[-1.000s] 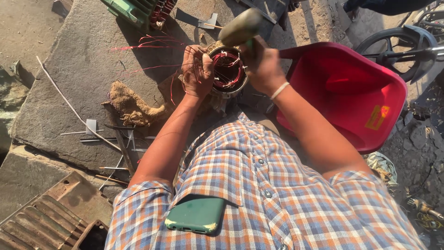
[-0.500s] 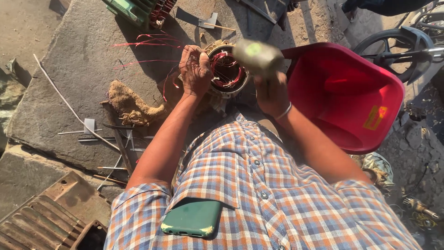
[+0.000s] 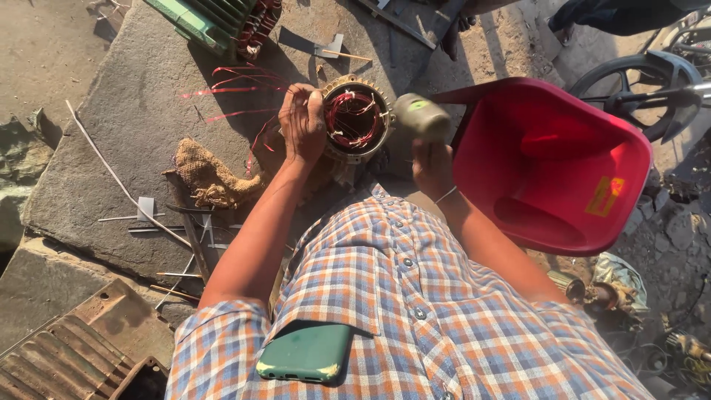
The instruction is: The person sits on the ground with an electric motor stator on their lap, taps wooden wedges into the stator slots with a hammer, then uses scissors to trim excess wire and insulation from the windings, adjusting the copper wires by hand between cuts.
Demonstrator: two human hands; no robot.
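**Mallet lowered beside the stator**

While the mallet (image 3: 421,116) was raised above the winding a second ago, and lay over the rim half a second ago, it now sits lower and to the right, its head just beside the outer edge of the motor stator (image 3: 357,121). The right hand (image 3: 433,164) is clenched round the handle below the head. The left hand (image 3: 302,124) has kept its place on the stator's left rim, fingers curled over the edge and gripping it, touching the red copper winding (image 3: 348,122) inside. The stator stands on the stone slab (image 3: 141,141), straight ahead of the person's chest, as before.

Loose red wires (image 3: 229,81) trail left of the stator. A scrap of burlap (image 3: 209,178) lies on the slab near the left forearm, with thin metal strips (image 3: 148,215) beside it. A red plastic chair (image 3: 563,170) stands close on the right, just behind the mallet. A green finned motor housing (image 3: 215,22) lies at the top, and a green phone (image 3: 305,353) sticks out of the checked shirt pocket.
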